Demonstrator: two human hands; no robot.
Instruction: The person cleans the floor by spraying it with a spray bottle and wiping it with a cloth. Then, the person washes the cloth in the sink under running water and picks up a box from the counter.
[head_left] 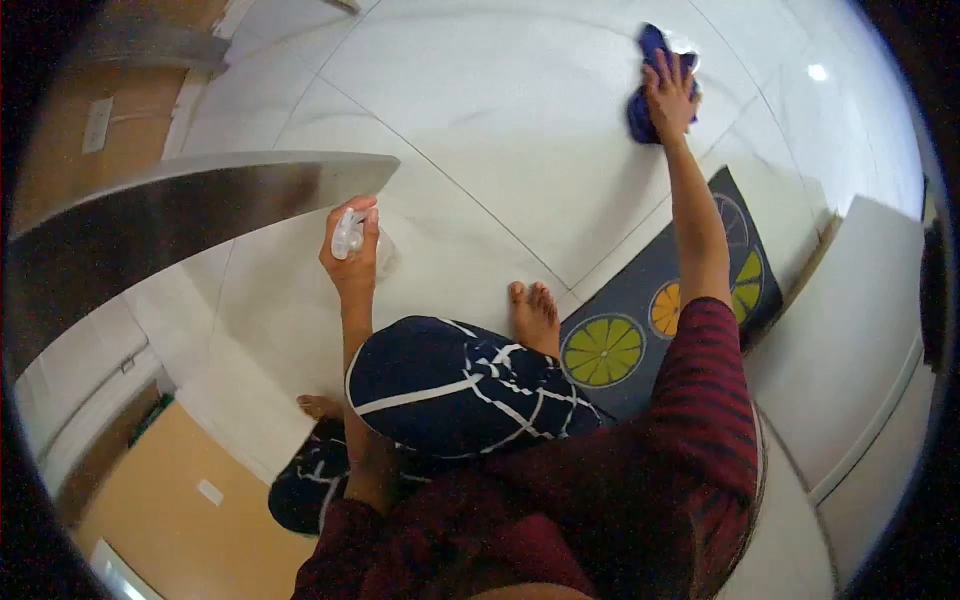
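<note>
My right hand [671,98] lies with its fingers spread on a dark blue cloth [640,118], which is bunched on the white tiled floor at the upper right. The cloth's edges are slightly blurred. In my left hand [350,248] is a spray bottle [347,234] with a whitish trigger head, my fingers closed around its upper part. Its clear body shows only partly behind the hand. The bottle is over the floor, beside the end of a curved grey-edged panel.
The curved panel [200,185] juts in from the left. A dark mat with citrus slices [640,290] lies below my right arm, alongside a white cabinet [850,330]. My bare foot [535,318] is on the tiles near the mat. Wooden panels [160,490] stand at the left.
</note>
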